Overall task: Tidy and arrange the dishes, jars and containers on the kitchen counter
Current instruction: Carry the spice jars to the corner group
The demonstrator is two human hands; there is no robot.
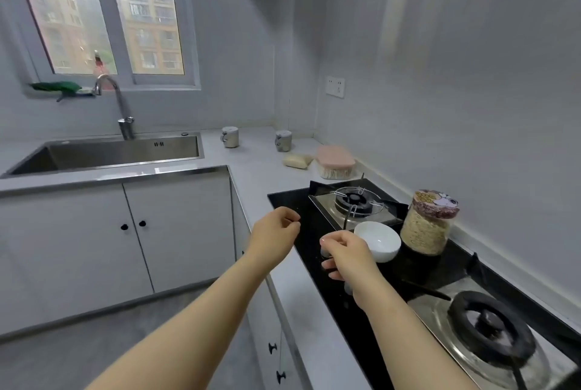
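your left hand (276,232) centre frame, fingers loosely curled, empty, right hand (345,252) curled by white bowl (382,243), grip unclear, jar lid (435,204) print too blurry to read

My left grip (275,232) loosely curled over the black hob's (290,201) near edge, holding nothing, my right grip (345,252) curled just beside the white bowl (382,242), grain-filled jar (427,227) right of it, pink-lidded box (334,158) at the table's (261,169) far corner.
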